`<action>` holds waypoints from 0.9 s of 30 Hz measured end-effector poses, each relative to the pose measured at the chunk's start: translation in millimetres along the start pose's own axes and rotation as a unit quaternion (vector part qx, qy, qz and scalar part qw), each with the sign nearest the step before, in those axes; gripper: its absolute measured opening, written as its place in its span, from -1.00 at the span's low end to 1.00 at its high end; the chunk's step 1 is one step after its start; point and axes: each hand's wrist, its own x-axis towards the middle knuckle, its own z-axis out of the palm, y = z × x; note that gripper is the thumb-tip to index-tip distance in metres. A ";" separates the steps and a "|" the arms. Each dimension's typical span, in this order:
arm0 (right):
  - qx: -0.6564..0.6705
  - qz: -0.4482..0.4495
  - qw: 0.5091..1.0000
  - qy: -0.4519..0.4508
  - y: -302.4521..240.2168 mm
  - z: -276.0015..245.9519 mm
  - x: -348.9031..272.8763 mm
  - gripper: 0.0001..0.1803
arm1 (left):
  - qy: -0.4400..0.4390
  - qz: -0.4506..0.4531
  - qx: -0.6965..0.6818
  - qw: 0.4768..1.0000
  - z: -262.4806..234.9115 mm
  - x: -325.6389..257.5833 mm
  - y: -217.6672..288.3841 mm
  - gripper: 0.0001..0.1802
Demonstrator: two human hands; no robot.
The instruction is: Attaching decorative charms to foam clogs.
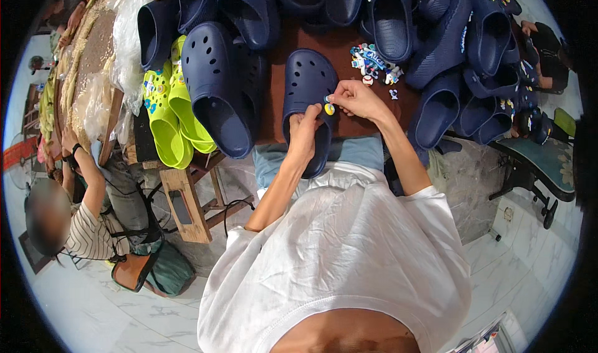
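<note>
A single navy foam clog (pixel 307 69) with round holes lies toe away from me on the brown table, its heel over the near edge. My left hand (pixel 303 132) is closed round its opening, thumb on the upper and fingers partly hidden inside. At the clog's right side my right hand (pixel 358 99) pinches a small shoe charm whose shape I cannot make out. Right beneath those fingertips a yellow-and-white charm (pixel 329 109) sits against the clog. Beyond my right hand lies a heap of small colourful charms (pixel 372 63), with one loose charm (pixel 393 94) beside it.
Navy clogs (pixel 225 91) stand close on the left, beside a lime-green pair (pixel 165 119) with charms. More navy clogs (pixel 439 107) are piled behind and to the right. A person (pixel 93 178) works at another table on the far left. A dark chair (pixel 542 163) stands at right.
</note>
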 end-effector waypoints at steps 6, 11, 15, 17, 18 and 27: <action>0.173 0.042 0.982 0.061 11.8 16.8 -18.6 -0.73 | 0.003 -0.033 -0.059 0.998 2.4 -6.1 3.2 -0.81; 0.167 0.002 0.982 0.088 15.6 25.0 -17.3 -0.77 | 0.012 -0.029 -0.066 0.997 13.4 -8.8 12.8 -0.88; 0.174 -0.036 0.977 0.116 22.2 28.7 -18.6 -0.80 | 0.034 -0.045 -0.073 0.996 13.6 -4.2 12.6 -0.87; 0.150 -0.083 0.974 0.147 31.3 25.6 -23.0 -0.84 | 0.029 -0.037 -0.069 0.996 13.1 -2.6 11.2 -0.87; 0.025 -0.146 0.953 0.263 24.3 24.4 -30.7 -0.87 | 0.033 -0.026 -0.066 0.997 11.1 -2.5 10.8 -0.87; -0.435 -0.157 0.755 0.466 43.1 -24.2 -71.3 -0.77 | 0.031 -0.020 -0.031 0.999 8.3 -2.9 10.3 -0.90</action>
